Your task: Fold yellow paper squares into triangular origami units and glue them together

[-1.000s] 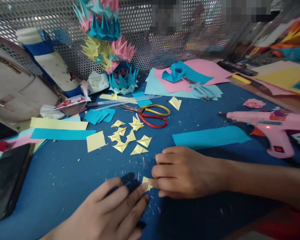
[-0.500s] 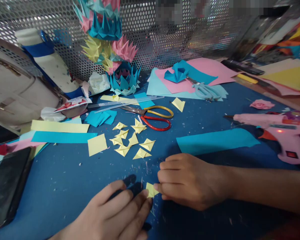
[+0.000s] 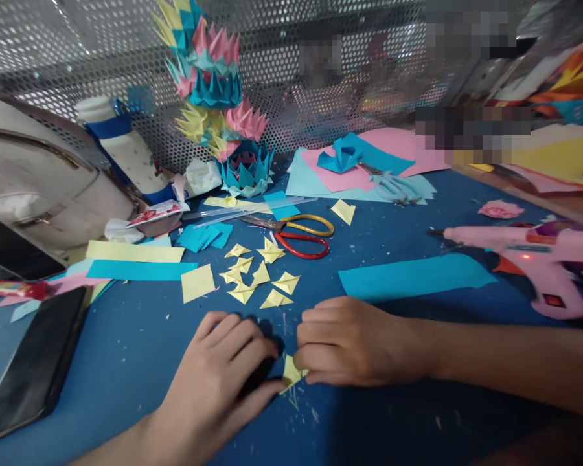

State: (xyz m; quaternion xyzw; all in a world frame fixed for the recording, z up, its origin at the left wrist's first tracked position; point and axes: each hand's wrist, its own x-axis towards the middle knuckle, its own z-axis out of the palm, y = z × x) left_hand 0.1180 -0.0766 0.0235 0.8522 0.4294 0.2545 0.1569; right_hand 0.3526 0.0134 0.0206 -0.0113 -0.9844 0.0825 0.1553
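A small yellow paper piece (image 3: 291, 374), partly folded, lies on the blue table between my hands. My right hand (image 3: 352, 343) has its fingers curled and pinches the right side of that piece. The thumb of my left hand (image 3: 223, 369) touches its lower left edge, while the other fingers arch over the table, bent and apart from the thumb. Just beyond my hands sits a group of folded yellow pieces (image 3: 243, 292), with a flat yellow square (image 3: 197, 283) to their left.
Scissors (image 3: 304, 236) with red and yellow handles lie behind the folded pieces. A blue strip (image 3: 418, 277) and a pink glue gun (image 3: 534, 252) are at the right. A phone (image 3: 39, 356) lies left, a bottle (image 3: 126, 149) and paper tower (image 3: 218, 90) behind.
My left hand has shifted back from the yellow piece, its fingers lifting off and its thumb now at the edge. The piece has turned slightly. The camera view has shifted a little.
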